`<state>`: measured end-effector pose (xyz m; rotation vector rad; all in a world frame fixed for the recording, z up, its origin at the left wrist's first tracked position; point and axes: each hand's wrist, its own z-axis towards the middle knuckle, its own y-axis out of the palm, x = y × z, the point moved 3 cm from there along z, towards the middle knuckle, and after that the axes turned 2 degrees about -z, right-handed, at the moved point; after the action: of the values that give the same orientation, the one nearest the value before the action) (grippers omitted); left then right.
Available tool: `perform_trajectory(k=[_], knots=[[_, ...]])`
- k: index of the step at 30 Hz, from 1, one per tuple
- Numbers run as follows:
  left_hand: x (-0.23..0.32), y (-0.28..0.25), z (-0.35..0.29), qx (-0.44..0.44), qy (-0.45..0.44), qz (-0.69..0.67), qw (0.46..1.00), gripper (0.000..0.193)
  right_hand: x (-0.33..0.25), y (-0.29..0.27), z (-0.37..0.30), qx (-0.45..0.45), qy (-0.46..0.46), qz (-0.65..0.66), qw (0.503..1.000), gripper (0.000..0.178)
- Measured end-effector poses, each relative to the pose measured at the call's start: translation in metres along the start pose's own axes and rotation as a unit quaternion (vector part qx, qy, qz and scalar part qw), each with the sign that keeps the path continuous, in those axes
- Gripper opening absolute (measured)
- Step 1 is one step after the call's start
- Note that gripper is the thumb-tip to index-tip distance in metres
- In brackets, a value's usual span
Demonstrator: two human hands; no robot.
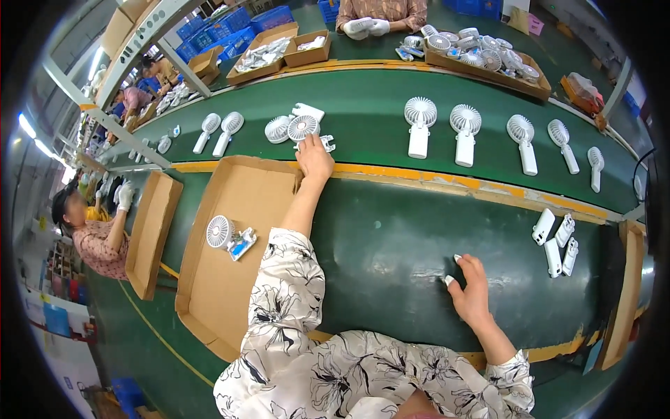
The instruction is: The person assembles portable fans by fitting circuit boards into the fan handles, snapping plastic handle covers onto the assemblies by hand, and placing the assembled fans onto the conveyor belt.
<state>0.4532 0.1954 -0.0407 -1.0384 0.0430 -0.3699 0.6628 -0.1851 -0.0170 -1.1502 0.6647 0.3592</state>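
My left hand (315, 158) reaches over the belt's near edge, its fingers closed at the lower rim of a white handheld fan (303, 127). Another round fan head (277, 130) lies against that fan, and a white handle piece (308, 112) lies behind them. My right hand (471, 290) hovers over or rests on the green work surface (391, 244), holding nothing; thumb and forefinger are apart and carry white finger covers. Several white handle shells (551, 257) lie to its right. One fan with exposed inner parts (220, 232) sits in the cardboard tray (202, 279) at my left.
Several white fans (419, 129) lie along the green conveyor belt (363, 105). Across it, a person's gloved hands (366, 28) are beside a carton of fans (541, 87). Another worker (101, 237) stands at left by a cardboard tray (150, 237). A cardboard box (624, 300) borders the right end.
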Motion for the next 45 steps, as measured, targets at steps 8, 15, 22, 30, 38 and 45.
perform_trajectory(k=[8,15,22,30,38,45], knots=[[0.004,0.007,0.008,0.028,0.102,0.044,0.993,0.011,-0.007,0.001,-0.011,0.001,0.019,0.017,1.0,0.035],[0.05,-0.037,-0.024,0.106,0.138,-0.221,0.96,0.013,-0.007,0.002,-0.014,0.004,0.012,0.027,1.0,0.035],[0.118,-0.094,-0.118,-0.046,0.277,-0.377,0.883,0.014,-0.011,-0.008,-0.001,0.02,0.013,0.003,1.0,0.036],[0.099,-0.126,-0.168,-0.109,0.299,-0.436,0.842,0.018,0.012,-0.021,0.031,0.097,0.021,-0.058,0.993,0.034],[0.062,-0.116,-0.174,-0.108,0.094,-0.428,0.892,0.019,0.001,0.016,0.059,0.069,0.013,-0.077,0.995,0.062],[0.086,-0.103,-0.156,-0.184,0.038,-0.406,0.894,0.054,-0.02,0.039,0.07,-0.032,0.081,-0.044,0.995,0.075]])
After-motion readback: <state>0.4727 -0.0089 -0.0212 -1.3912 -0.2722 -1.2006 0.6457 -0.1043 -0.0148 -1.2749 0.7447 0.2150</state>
